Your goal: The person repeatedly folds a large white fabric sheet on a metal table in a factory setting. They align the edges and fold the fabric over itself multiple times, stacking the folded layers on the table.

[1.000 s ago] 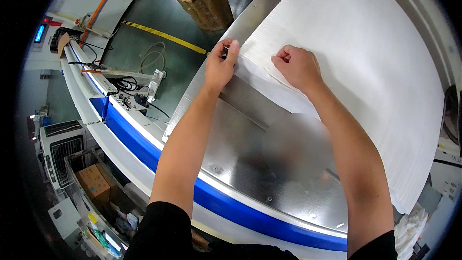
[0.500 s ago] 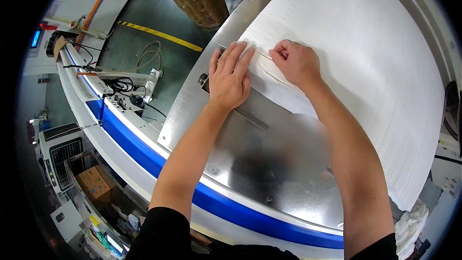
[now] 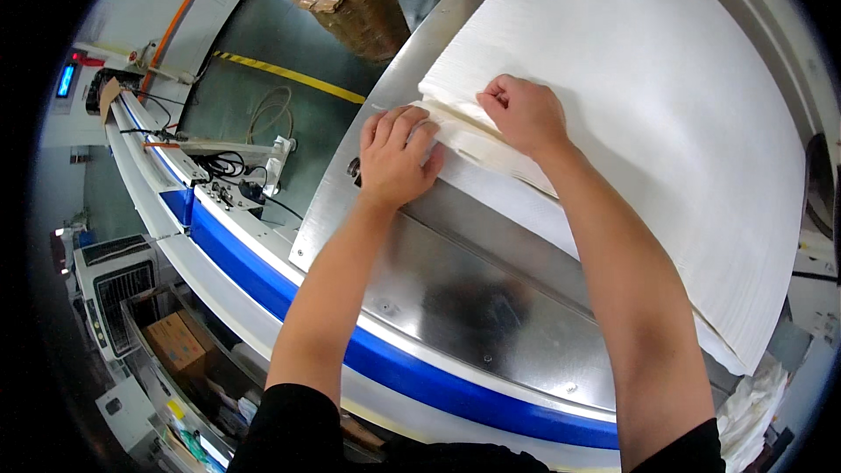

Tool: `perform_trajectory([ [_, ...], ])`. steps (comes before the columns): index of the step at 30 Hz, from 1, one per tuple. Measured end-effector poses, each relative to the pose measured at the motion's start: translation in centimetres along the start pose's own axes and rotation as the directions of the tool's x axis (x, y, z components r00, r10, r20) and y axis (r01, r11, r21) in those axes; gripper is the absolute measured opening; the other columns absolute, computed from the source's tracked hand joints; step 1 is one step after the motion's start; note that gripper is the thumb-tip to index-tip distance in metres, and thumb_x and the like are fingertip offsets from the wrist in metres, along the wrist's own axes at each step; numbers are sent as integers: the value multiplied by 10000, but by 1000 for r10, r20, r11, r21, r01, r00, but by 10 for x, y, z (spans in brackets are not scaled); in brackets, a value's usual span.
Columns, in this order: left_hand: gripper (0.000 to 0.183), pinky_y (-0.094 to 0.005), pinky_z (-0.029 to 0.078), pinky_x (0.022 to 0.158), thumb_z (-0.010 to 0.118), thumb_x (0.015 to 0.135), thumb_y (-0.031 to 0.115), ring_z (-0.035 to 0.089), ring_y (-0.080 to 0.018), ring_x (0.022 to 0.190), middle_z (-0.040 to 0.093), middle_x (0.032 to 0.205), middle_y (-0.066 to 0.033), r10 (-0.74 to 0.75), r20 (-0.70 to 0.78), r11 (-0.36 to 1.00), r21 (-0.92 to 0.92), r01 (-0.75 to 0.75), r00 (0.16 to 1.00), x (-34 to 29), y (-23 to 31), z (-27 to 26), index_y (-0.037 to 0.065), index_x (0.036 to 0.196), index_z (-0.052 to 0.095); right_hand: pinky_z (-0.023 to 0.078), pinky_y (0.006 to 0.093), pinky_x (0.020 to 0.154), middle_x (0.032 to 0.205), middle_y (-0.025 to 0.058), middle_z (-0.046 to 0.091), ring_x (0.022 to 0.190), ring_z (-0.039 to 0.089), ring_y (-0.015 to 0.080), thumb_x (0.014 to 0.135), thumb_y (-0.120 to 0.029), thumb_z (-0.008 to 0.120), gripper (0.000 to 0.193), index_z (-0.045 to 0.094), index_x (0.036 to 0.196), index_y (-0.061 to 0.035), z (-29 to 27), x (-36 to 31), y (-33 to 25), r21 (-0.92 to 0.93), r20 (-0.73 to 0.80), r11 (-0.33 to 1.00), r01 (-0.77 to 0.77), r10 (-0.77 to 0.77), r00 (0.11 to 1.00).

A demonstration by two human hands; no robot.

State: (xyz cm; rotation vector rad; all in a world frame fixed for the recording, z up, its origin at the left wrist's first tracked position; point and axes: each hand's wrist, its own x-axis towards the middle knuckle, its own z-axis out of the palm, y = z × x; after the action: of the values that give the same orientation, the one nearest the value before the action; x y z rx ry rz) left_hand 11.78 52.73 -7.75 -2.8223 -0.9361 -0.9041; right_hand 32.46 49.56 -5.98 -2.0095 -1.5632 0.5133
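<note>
A tall stack of thin white sheets (image 3: 648,88) lies on a metal table. At its near-left corner, my left hand (image 3: 396,155) curls its fingers over the edge of the lower, cream-tinted sheets (image 3: 477,144), with the thumb alongside. My right hand (image 3: 528,116) rests on the upper part of the stack, near the same edge, its fingers closed in a pinch. Whatever is between those fingertips is too small or hidden to tell. Between the upper and lower sheets a stepped gap shows. A white layer (image 3: 526,210) hangs toward me below them.
The bare metal tabletop (image 3: 455,289) ends at a blue-and-white edge strip (image 3: 412,385). Crumpled white material (image 3: 753,416) lies at the lower right. Beyond the table stands a taped brown carton (image 3: 355,13). A grey bin (image 3: 166,368) with a cardboard box is at left.
My left hand has come toward me, its flat fingers now curled, and the lower sheets jut out further below the upper stack. My right hand has shifted slightly left, still pinched.
</note>
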Motion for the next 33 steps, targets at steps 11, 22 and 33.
perform_trajectory([
  [11,473,-443,359,986,661,698,137,574,-273,1043,598,1130,-96,145,584,973,64,-223,799,42,1,-49,111,1152,529,463,423,813,834,138,664,787,631,315,938,-349,450,356,664,878,-71,-91,-220,78,-337,-182,889,-309,260,948],
  [22,214,-437,420,912,663,735,124,599,-258,987,641,958,-99,-209,814,804,458,-378,542,59,12,25,110,949,670,415,509,907,703,133,667,661,642,314,969,-409,352,570,644,639,-46,-296,-505,335,-524,-497,596,-608,365,787],
  [33,252,-433,443,818,456,866,43,582,-347,926,628,1009,-203,-376,657,912,387,136,653,45,-38,52,-33,1033,629,235,498,1078,1045,104,665,1058,590,253,980,-466,197,576,643,1071,-113,-439,-661,482,-740,-306,45,-672,867,394],
])
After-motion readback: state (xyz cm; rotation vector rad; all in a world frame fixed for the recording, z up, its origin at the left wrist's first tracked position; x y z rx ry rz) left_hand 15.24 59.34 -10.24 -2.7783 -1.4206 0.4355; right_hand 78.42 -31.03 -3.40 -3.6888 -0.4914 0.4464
